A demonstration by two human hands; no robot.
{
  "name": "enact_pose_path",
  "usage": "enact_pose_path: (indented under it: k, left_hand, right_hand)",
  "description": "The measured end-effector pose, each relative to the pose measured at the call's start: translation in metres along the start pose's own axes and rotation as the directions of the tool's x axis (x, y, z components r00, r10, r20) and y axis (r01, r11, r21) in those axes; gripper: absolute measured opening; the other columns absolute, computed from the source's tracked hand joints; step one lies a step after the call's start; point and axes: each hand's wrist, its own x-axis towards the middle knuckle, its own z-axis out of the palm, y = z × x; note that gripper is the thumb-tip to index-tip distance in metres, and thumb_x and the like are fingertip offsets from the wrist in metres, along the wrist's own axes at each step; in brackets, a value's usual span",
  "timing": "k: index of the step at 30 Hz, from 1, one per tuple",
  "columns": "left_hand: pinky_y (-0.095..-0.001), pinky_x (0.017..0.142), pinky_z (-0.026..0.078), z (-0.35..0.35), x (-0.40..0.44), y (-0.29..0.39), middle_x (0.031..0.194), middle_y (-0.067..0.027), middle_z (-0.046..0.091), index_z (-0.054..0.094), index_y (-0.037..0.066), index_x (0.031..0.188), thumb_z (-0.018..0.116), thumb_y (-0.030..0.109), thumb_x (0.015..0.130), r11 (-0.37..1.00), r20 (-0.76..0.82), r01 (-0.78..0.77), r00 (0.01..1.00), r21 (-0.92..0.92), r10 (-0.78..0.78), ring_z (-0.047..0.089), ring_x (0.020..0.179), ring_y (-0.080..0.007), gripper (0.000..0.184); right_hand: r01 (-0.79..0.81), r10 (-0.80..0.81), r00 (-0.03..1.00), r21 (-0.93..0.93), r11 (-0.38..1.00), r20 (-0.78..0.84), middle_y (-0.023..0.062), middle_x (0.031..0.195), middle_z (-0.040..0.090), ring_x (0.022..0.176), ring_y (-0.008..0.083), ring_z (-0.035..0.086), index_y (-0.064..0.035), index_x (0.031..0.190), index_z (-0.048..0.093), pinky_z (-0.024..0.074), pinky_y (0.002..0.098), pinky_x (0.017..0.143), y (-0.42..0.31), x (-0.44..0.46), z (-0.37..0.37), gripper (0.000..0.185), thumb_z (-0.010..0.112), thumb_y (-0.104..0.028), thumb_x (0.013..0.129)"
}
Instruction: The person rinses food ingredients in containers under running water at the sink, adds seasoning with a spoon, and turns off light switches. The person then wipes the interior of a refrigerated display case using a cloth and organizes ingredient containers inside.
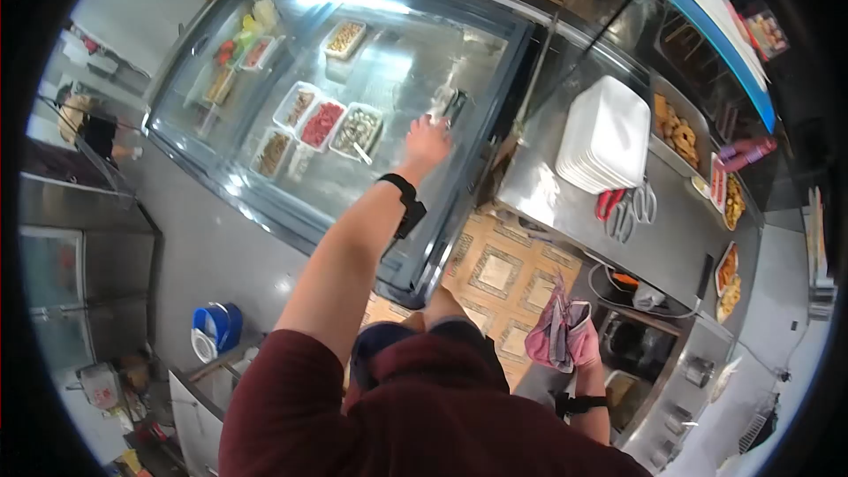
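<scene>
Pink-grey cloth [553, 334] at four o'clock, gathered in your right hand [586, 352]. Probably light, limp; grip thick folds. Left hand [427, 143] at twelve, over glass case [402, 60]; can't tell finger spread.

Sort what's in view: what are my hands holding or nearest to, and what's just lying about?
Held or nearest:
- right hand: pink cloth
- left hand: glass-topped counter, small dark object, food tray with white spoon

Lying about:
- stacked white trays
- scissors
- blue bucket
</scene>
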Motion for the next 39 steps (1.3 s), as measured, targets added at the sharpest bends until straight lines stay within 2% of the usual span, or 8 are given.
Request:
enact_pose_path:
  k: [5,13,15,18,27,35,37,39]
  left_hand:
    - [-0.0493,0.094,0.028,0.027,0.053,-0.015,0.128,-0.0176,0.032,0.041,0.025,0.123,0.057,0.031,0.073,0.977,-0.069,-0.123,0.988,0.172,0.136,0.031,0.117,-0.036,0.052]
    - [-0.0543,0.098,0.017,0.033,0.076,-0.03,0.133,-0.0123,0.025,0.037,0.0,0.122,0.06,0.024,0.066,0.936,-0.027,-0.351,0.936,0.018,0.352,0.022,0.122,-0.0341,0.066]
    - [-0.0559,0.098,0.017,0.029,0.076,-0.036,0.132,-0.0123,0.026,0.037,-0.001,0.122,0.06,0.023,0.064,0.927,-0.061,-0.374,0.926,-0.031,0.372,0.021,0.123,-0.0342,0.067]
    - [-0.0604,0.097,0.013,0.025,0.082,-0.048,0.13,-0.0125,0.027,0.037,-0.003,0.122,0.06,0.022,0.063,0.907,-0.042,-0.398,0.917,-0.135,0.396,0.019,0.123,-0.0353,0.068]
    - [-0.0624,0.097,0.01,-0.016,0.124,-0.175,0.134,-0.0157,0.026,0.036,0.001,0.125,0.059,0.027,0.066,0.908,0.014,-0.418,0.908,0.001,0.418,0.02,0.124,-0.0367,0.069]
    - [-0.0592,0.098,0.012,-0.084,0.168,-0.297,0.136,-0.0171,0.022,0.03,0.002,0.129,0.061,0.02,0.066,0.907,0.126,-0.386,0.921,0.168,0.368,0.016,0.125,-0.0395,0.072]
    - [-0.0581,0.099,0.01,-0.098,0.182,-0.315,0.138,-0.0167,0.019,0.028,0.006,0.131,0.06,0.022,0.07,0.921,0.175,-0.351,0.93,0.171,0.322,0.013,0.127,-0.0392,0.072]
    - [-0.0582,0.099,0.01,-0.098,0.202,-0.321,0.138,-0.0177,0.018,0.028,0.008,0.132,0.058,0.026,0.073,0.929,0.081,-0.332,0.943,0.167,0.322,0.013,0.127,-0.0401,0.069]
  right_hand:
    - [-0.083,0.082,0.995,0.024,0.996,0.055,0.0118,0.118,0.05,0.107,0.0256,0.049,-0.0028,0.122,0.041,0.0371,0.0376,0.094,0.005,0.064,0.035,0.044,0.036,-0.032,0.09]
    - [0.008,-0.009,1.0,0.074,0.997,0.016,0.0123,0.122,0.047,0.11,0.029,0.047,-0.0031,0.124,0.039,0.0363,0.0409,0.095,0.006,0.078,0.136,0.055,0.043,-0.042,0.085]
    - [0.15,-0.149,0.978,0.002,0.989,0.148,0.0104,0.124,0.045,0.108,0.0252,0.049,-0.0041,0.129,0.032,0.0403,0.0383,0.091,0.016,0.065,0.163,0.06,0.057,-0.03,0.08]
    - [0.213,-0.223,0.975,-0.331,0.919,0.006,0.0098,0.116,0.05,0.101,0.0241,0.053,-0.0014,0.126,0.033,0.0431,0.036,0.086,0.034,0.054,0.245,0.062,0.063,-0.019,0.075]
    - [0.158,-0.291,0.905,-0.39,0.907,-0.31,0.0084,0.109,0.054,0.098,0.0197,0.054,-0.0007,0.12,0.042,0.0433,0.0311,0.085,0.108,0.129,0.389,0.042,0.054,-0.017,0.083]
    - [0.204,-0.309,0.924,-0.391,0.897,-0.227,0.0112,0.125,0.042,0.114,0.0189,0.042,0.0031,0.126,0.033,0.038,0.0317,0.091,0.112,0.307,0.395,0.058,0.058,-0.026,0.082]
    - [0.314,-0.651,0.729,-0.743,0.591,-0.209,0.017,0.134,0.029,0.123,0.0257,0.031,0.0029,0.13,0.024,0.0309,0.0354,0.097,0.139,0.395,0.343,0.072,0.06,-0.032,0.078]
    - [0.061,-0.818,0.575,-0.998,0.01,0.027,0.021,0.138,0.017,0.127,0.0349,0.019,-0.0032,0.134,0.017,0.0219,0.0404,0.102,0.163,0.456,0.328,0.081,0.061,-0.036,0.074]
